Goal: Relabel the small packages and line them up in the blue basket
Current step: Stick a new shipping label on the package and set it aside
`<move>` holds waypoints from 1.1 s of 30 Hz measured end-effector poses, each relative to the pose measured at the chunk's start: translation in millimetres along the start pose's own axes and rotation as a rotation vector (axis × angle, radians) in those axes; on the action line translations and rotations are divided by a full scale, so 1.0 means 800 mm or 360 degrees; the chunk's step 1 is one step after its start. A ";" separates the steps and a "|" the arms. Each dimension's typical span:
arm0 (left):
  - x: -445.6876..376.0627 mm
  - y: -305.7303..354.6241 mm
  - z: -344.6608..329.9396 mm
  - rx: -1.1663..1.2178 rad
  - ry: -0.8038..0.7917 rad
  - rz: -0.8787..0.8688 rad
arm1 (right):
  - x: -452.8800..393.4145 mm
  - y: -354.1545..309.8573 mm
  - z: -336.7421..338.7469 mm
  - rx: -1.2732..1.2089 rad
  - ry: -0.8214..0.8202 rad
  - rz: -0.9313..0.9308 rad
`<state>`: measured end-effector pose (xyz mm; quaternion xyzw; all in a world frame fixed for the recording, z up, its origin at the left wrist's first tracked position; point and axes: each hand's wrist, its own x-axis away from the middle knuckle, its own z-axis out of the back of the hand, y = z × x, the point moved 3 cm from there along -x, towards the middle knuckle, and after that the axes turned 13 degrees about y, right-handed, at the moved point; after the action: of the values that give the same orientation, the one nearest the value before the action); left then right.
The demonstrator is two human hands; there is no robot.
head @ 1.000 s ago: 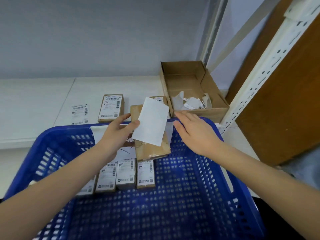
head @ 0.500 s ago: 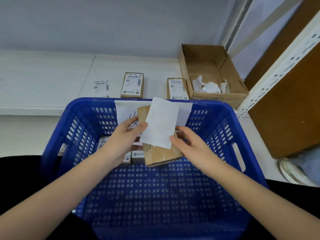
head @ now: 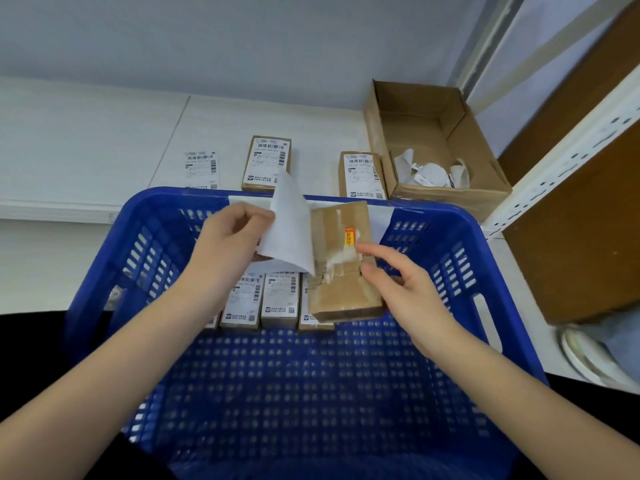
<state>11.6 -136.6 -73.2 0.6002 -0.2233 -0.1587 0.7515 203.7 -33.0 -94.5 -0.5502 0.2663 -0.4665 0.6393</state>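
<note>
White paper (head: 289,230) that lay flat on our brown box (head: 343,265) is now peeled up, pinched in our left hand (head: 228,244), while our right hand (head: 398,285) grips the box above the blue basket (head: 460,230), so relabeling continues.

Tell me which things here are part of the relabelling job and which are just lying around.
Part of the job:
held package
white label sheet
blue basket
row of labelled packages in the basket
two labelled packages on the shelf
loose label
cardboard box of paper scraps

Just lying about:
white perforated upright
brown panel
</note>
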 end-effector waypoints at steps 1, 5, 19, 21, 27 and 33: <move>0.001 0.007 0.005 -0.0072 0.0064 -0.0164 | -0.001 0.000 0.000 0.0032 0.0044 0.0021; 0.021 0.029 0.014 -0.0486 0.0193 -0.0832 | -0.003 -0.005 -0.005 0.0092 0.0169 0.0074; 0.109 0.017 -0.061 -0.1823 0.0614 -0.2197 | 0.003 -0.027 -0.032 -0.0029 0.0088 0.0164; 0.110 0.015 -0.060 -0.1832 0.0620 -0.2175 | -0.001 -0.023 -0.032 -0.0029 0.0086 0.0143; 0.078 0.009 -0.048 -0.1569 0.0257 -0.1648 | -0.005 -0.025 -0.018 -0.0023 0.0139 0.0118; 0.049 0.019 -0.023 -0.0744 -0.0393 -0.0076 | -0.010 -0.028 -0.011 0.0010 0.0191 0.0126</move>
<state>53.9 -137.8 -56.3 0.3914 -0.2564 -0.2956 0.8329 186.0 -29.2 -77.1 -0.5083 0.3243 -0.4738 0.6418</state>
